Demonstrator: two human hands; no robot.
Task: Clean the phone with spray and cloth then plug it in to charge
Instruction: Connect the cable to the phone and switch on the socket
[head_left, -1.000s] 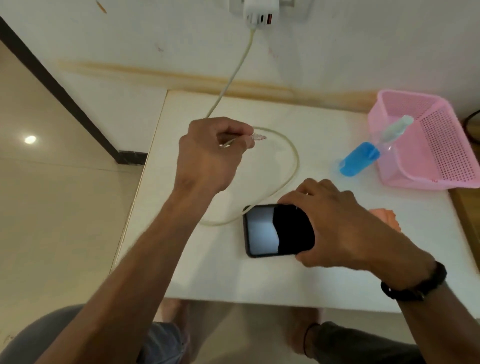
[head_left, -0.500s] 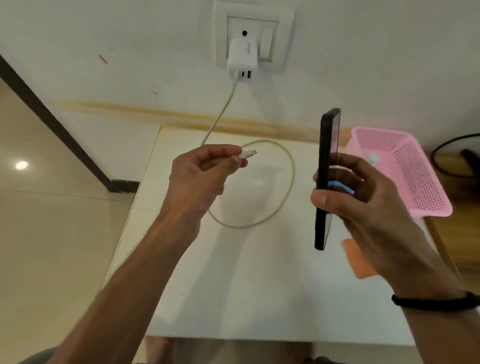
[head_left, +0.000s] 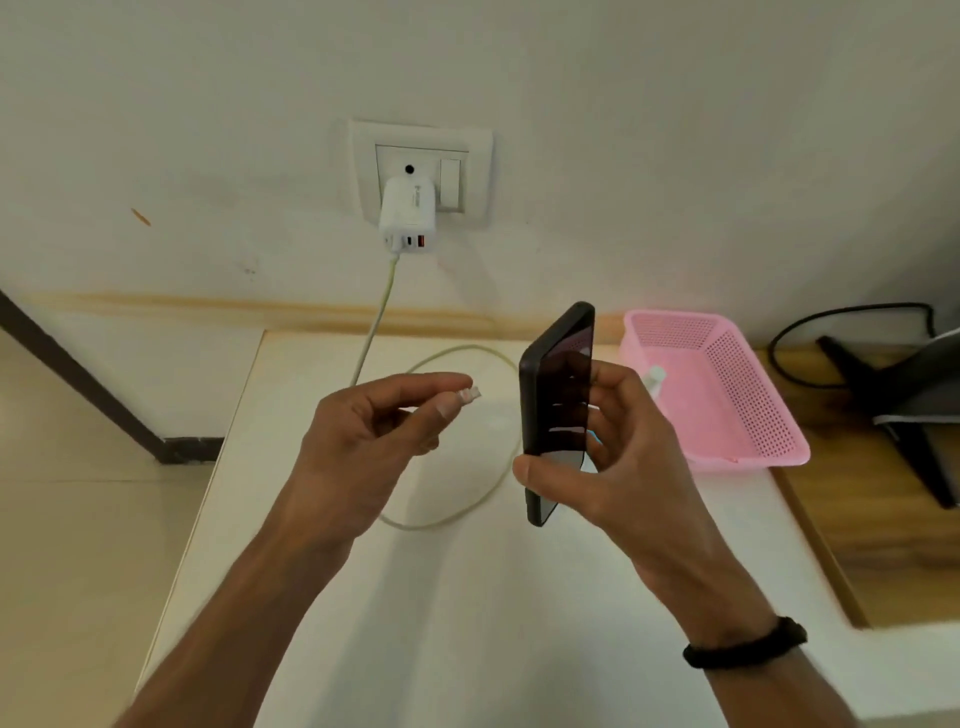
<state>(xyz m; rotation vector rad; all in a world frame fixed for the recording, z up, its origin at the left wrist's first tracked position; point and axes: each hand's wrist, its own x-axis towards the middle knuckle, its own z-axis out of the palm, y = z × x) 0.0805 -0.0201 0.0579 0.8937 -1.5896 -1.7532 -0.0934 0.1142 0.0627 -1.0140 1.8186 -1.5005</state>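
White tabletop fills the lower centre of the frame, against a pale wall. White multi-port charger block sits in the wall socket, upper centre. Its pale greenish cable drops to the table and loops behind both hands.

Left hand, centre frame: thumb and forefinger pinched shut on the cable's small pale connector tip, which points right.

Right hand, just right of centre: fingers wrapped around the slim black phone, held upright and edge-on above the table, dark screen facing right. Tip and phone are near, not touching.

Pink perforated plastic basket at right edge of table. Spray and cloth mostly hidden behind the right hand.

Judgement: cleaning appears finished and the plugging-in step is in hand. Charging port not visible. Next move likely calls for turning the phone's port end toward the tip, aligning, then pushing straight in.
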